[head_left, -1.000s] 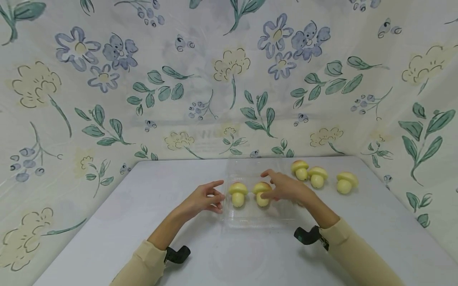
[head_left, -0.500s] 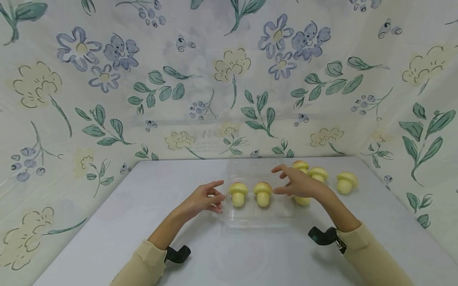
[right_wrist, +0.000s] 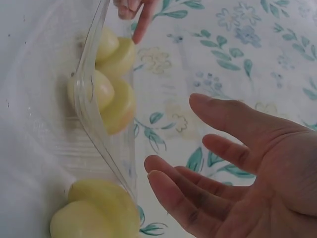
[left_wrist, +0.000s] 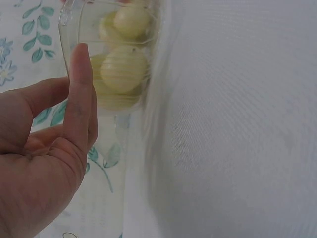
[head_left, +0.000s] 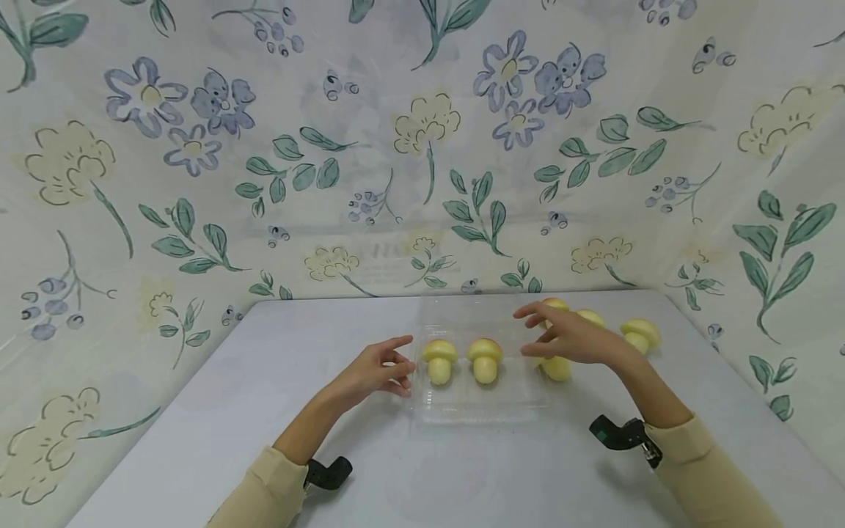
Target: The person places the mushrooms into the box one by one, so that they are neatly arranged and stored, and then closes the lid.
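Inside the clear container [head_left: 455,408], two yellow, red-tinged mushrooms [head_left: 485,359] are lying stems [head_left: 485,372] nearest, caps [head_left: 439,350] away; left hand [head_left: 375,368], right hand [head_left: 571,336] hanging loosely spread.

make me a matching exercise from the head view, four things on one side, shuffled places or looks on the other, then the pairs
1. left hand
2. right hand
3. clear container
4. backdrop

A. pale with a floral print
B. partly hides loose mushroom-shaped pieces
C. at the clear container's left edge
D. has two mushroom-shaped pieces inside

Pairs: 1-C; 2-B; 3-D; 4-A
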Action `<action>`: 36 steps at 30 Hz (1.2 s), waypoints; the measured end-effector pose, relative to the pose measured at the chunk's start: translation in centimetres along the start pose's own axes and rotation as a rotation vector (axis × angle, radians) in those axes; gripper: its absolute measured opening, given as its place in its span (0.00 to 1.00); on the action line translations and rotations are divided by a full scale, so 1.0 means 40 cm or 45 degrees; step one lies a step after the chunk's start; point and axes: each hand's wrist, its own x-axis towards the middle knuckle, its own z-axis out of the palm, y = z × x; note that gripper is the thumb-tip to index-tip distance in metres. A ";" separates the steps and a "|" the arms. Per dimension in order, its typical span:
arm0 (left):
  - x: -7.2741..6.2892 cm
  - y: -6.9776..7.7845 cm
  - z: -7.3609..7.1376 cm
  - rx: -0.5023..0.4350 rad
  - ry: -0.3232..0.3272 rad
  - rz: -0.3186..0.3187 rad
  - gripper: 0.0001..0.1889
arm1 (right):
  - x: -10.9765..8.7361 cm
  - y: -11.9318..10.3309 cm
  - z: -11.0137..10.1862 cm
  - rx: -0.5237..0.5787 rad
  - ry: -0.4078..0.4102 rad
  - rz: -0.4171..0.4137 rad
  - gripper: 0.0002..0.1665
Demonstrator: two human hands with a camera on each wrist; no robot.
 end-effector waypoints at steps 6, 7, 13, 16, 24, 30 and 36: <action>0.005 0.002 0.003 -0.003 -0.003 -0.004 0.37 | -0.002 0.019 -0.020 -0.039 -0.020 0.034 0.35; 0.007 0.004 0.003 -0.006 -0.001 -0.003 0.37 | -0.002 0.022 -0.024 -0.050 -0.019 0.041 0.35; 0.017 0.010 0.002 -0.031 0.011 0.002 0.37 | 0.001 0.043 -0.048 -0.077 -0.020 0.071 0.33; 0.021 0.008 0.003 -0.026 0.018 -0.013 0.37 | 0.000 0.053 -0.054 -0.061 -0.031 0.081 0.31; 0.025 0.002 0.007 -0.010 0.037 -0.028 0.37 | -0.002 0.064 -0.062 -0.087 -0.047 0.018 0.29; 0.027 0.006 0.011 -0.010 0.045 -0.025 0.38 | -0.002 0.072 -0.070 -0.178 -0.035 0.058 0.29; 0.028 0.004 0.013 -0.001 0.063 -0.034 0.37 | -0.003 0.088 -0.072 -0.205 -0.034 0.035 0.29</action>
